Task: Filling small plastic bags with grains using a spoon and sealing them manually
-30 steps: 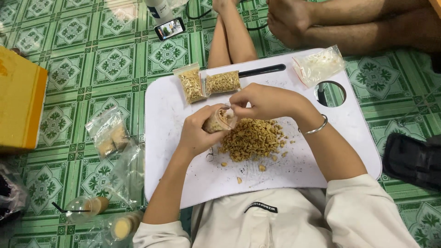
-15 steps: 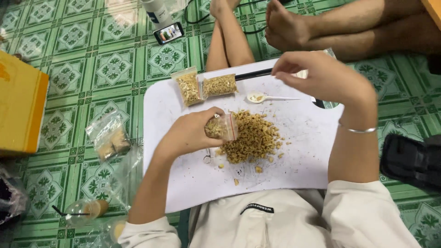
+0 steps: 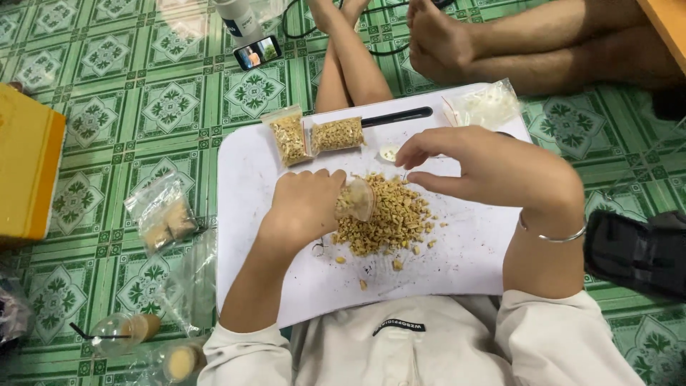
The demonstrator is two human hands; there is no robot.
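A white board (image 3: pixel 457 264) lies across my lap with a pile of chopped tan nuts (image 3: pixel 389 218) in its middle. My left hand (image 3: pixel 307 204) grips a small clear bag (image 3: pixel 355 199), partly filled with nuts, its mouth tilted toward the pile. My right hand (image 3: pixel 493 168) hovers over the pile's far right side. Its fingers pinch the handle of a small spoon (image 3: pixel 389 151), whose pale bowl points left. Two filled nut bags (image 3: pixel 289 136) (image 3: pixel 337 134) lie side by side at the board's far edge.
A black-handled tool (image 3: pixel 396 116) and a packet of clear bags (image 3: pixel 486 106) rest on the board's far edge. Another person's legs and feet (image 3: pixel 436 43) cross behind it. Phone (image 3: pixel 257 51), yellow box (image 3: pixel 25 171), loose plastic bags (image 3: pixel 164 214), drink cups (image 3: pixel 118 332), black case (image 3: pixel 636 254).
My right hand left the bag, reached to the board's far side for the spoon, and has come back toward the pile with it. My left hand kept the bag beside the pile.
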